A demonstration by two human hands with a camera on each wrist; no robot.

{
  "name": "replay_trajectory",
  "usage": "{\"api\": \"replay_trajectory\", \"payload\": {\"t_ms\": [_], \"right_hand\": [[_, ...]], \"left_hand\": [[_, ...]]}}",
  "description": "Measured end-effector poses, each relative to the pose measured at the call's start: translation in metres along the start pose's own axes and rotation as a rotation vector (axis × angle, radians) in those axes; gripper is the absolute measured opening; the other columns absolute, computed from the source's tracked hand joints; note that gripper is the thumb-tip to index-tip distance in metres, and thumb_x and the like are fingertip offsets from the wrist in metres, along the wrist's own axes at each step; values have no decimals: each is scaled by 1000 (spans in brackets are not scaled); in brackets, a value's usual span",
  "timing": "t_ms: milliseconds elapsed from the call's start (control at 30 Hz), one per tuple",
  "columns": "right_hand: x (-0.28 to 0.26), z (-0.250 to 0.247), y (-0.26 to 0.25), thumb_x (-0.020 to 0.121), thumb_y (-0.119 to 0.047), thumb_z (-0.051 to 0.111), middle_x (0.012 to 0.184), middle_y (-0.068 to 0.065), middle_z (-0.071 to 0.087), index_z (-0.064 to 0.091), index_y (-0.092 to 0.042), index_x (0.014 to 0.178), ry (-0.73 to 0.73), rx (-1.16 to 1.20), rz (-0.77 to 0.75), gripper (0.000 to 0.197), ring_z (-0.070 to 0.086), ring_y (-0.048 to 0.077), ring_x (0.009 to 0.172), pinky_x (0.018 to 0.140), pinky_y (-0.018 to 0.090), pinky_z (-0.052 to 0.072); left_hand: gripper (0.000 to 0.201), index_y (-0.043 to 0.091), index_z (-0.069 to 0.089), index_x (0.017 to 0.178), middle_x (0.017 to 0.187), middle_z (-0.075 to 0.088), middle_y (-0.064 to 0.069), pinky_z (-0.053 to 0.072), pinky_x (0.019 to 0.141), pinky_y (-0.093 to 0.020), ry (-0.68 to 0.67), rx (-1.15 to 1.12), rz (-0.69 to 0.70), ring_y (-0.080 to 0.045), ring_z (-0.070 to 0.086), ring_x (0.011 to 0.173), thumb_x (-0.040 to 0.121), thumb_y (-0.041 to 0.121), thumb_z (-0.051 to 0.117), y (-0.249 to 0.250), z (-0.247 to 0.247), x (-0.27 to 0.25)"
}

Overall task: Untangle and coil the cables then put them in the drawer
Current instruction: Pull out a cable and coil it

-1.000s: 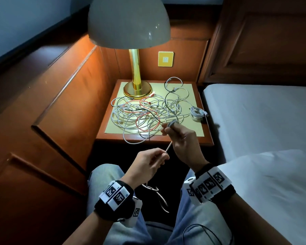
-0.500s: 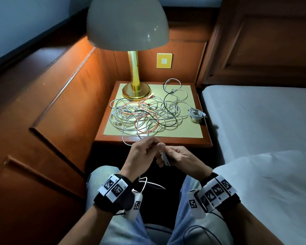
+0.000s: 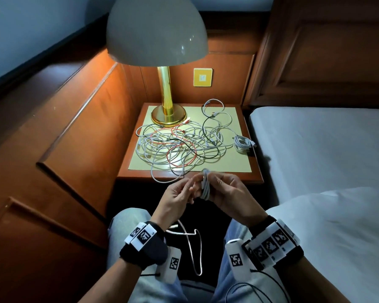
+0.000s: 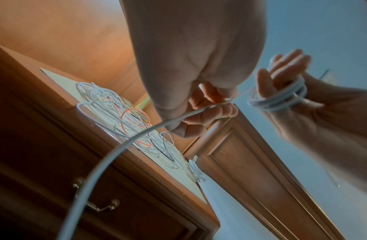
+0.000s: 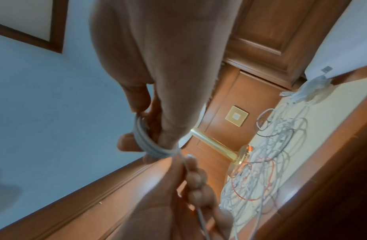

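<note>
A white cable [image 3: 205,186] sits low in the middle of the frame, wound in loops around the straight fingers of the right hand [image 3: 228,193]. The left hand [image 3: 177,196] pinches the loose end between thumb and curled fingers; the rest hangs down between the knees. Above, on the nightstand [image 3: 255,176], lies a pile of tangled cables [image 3: 177,145], with a small coiled cable [image 3: 242,144] at right. A lamp [image 3: 162,62] stands behind. The drawer [image 4: 137,203] below is closed.
</note>
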State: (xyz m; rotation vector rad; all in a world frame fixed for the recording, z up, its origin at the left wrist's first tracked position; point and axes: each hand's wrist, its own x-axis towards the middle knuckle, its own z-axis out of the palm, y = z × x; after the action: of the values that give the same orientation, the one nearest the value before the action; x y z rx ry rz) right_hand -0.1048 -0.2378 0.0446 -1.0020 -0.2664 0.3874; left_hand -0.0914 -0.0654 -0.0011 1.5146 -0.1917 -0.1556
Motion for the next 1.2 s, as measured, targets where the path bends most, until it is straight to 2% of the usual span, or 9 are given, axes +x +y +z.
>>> {"api": "replay_trajectory", "payload": {"t_ms": [67,167,300,433,567,733,967,1067,1200], "right_hand": [[4,7,-10,100,-19,49,100,18,71,75,-4,109,80,-24,-91,30,69,28,94,90,36,58],[15,9,-17,99,-19,52,97,16,72,71,-1,110,193,-174,-246,28,70,24,95,89,31,56],[31,-8,-5,103,-18,56,98,4,74,71,-5,103,338,-795,-418,20,71,16,97,90,28,55],[33,-32,18,98,-20,59,97,7,70,68,-7,99,300,-1278,-468,16,69,22,87,79,36,56],[25,-34,20,101,-11,58,75,-4,57,58,-12,81,172,-1163,-318,20,54,8,70,68,24,45],[16,-33,16,106,-17,51,76,-7,62,64,-10,82,19,-956,-17,28,55,4,72,70,19,43],[5,-34,10,104,-29,47,94,11,69,69,-3,111,-56,-430,271,35,65,23,87,83,32,52],[1,-31,11,104,-28,46,98,17,64,63,4,127,-90,-270,329,42,62,24,88,86,33,53],[-3,-25,12,107,-19,44,95,15,64,66,1,116,-116,-113,339,31,63,21,82,91,39,47]], "left_hand": [[41,16,69,83,64,51,5,40,60,-29,-15,122,1,-13,46,59,98,51,53,-6,3,-4],[35,15,63,81,63,46,6,38,58,-29,-76,238,17,-13,43,58,105,35,49,-11,8,-13],[21,23,64,88,64,49,11,37,56,-22,-126,419,97,-5,44,58,104,28,52,-5,12,-20],[12,21,64,93,71,58,15,41,64,-15,-104,572,212,0,54,65,103,22,56,0,10,-15],[11,12,66,93,80,64,4,44,69,-18,-20,657,346,-10,60,74,99,18,59,4,-1,-6],[10,10,66,89,84,63,5,49,69,-24,-4,691,476,-11,59,75,95,18,66,11,-14,5],[26,8,61,84,79,58,10,42,66,-17,-58,555,476,-6,54,72,91,31,72,15,-18,9],[26,14,59,83,77,58,6,48,62,-31,-86,512,427,-16,57,70,91,37,69,8,-23,12],[15,23,57,86,78,59,3,51,62,-40,-99,491,380,-23,59,69,92,31,69,-4,-28,14]]}}
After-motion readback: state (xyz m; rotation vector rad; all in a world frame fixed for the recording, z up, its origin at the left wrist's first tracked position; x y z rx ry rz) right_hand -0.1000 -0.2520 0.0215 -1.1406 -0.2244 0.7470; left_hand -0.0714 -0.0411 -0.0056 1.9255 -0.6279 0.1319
